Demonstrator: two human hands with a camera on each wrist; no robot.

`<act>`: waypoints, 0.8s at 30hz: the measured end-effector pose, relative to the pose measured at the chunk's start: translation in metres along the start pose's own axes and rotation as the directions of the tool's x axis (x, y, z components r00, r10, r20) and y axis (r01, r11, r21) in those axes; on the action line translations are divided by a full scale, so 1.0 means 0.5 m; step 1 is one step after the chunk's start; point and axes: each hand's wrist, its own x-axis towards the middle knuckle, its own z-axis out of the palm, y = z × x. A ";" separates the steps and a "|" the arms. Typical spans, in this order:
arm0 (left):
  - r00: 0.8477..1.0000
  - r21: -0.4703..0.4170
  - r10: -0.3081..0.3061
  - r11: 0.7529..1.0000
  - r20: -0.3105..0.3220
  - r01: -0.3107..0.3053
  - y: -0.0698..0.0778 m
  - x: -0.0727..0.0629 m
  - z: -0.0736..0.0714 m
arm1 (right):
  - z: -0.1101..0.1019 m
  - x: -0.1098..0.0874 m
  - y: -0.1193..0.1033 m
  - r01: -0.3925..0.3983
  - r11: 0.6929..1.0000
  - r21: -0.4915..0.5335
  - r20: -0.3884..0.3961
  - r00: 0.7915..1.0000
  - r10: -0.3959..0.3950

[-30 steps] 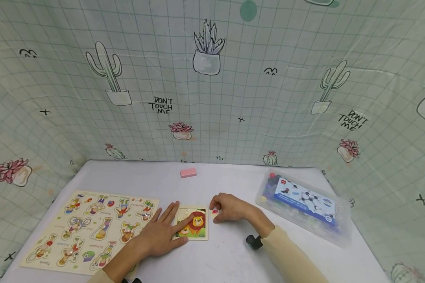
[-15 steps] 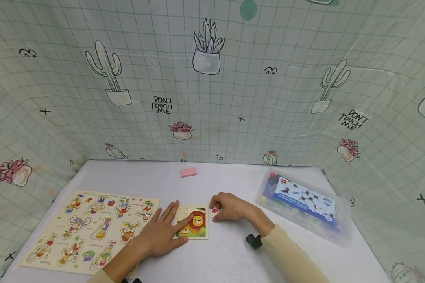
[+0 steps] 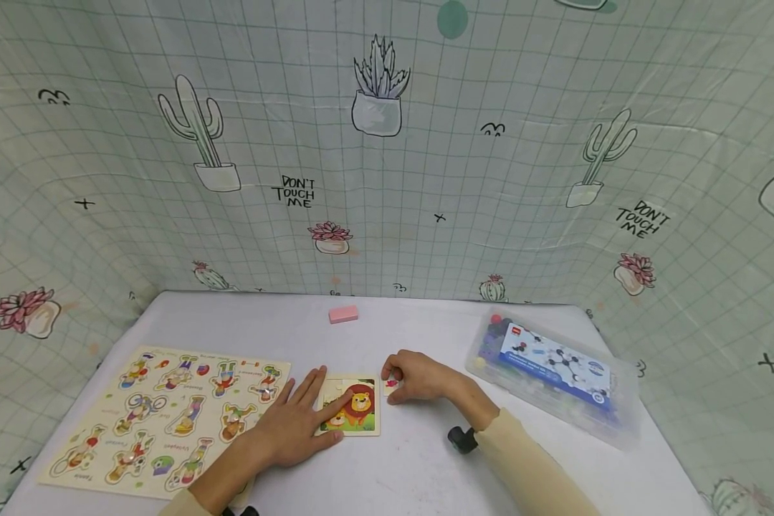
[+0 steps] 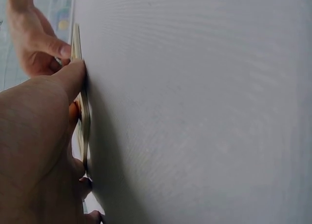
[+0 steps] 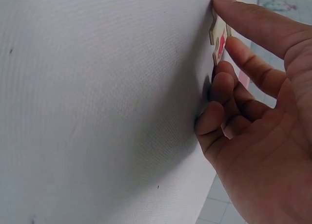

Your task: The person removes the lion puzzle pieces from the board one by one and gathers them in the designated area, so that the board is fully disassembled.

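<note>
A small square lion jigsaw puzzle (image 3: 363, 416) lies on the white table. My left hand (image 3: 290, 426) rests over its left side, fingers straight and spread, one fingertip on the picture. Just to the right of the puzzle, my right hand (image 3: 421, 376) pinches a puzzle piece (image 3: 390, 384) with a pink-red print between thumb and index finger. The right wrist view shows the piece's knobbed edge (image 5: 214, 31) close to the tabletop, with the other fingers curled below. In the left wrist view the puzzle's thin wooden edge (image 4: 86, 121) shows beneath the left hand.
A large wooden board puzzle (image 3: 119, 410) with sports figures lies at the left, partly under the left forearm. A pink rectangular block (image 3: 343, 314) sits toward the back. On the right is a clear plastic box (image 3: 555, 380) with a blue label. Patterned cloth hangs around the table.
</note>
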 end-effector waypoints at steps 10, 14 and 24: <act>0.999 -0.044 0.037 0.998 0.009 -0.037 -0.005 0.000 -0.006 | 0.002 0.001 0.001 0.000 1.000 -0.001 0.009 1.000 0.000; 0.999 -0.070 0.053 0.996 -0.002 -0.053 -0.004 -0.003 -0.010 | 0.002 0.002 0.001 0.003 1.000 -0.003 0.011 1.000 -0.003; 0.999 -0.045 0.038 0.998 0.024 -0.037 0.002 -0.001 -0.017 | -0.006 0.002 0.002 0.005 1.000 -0.006 0.007 1.000 -0.005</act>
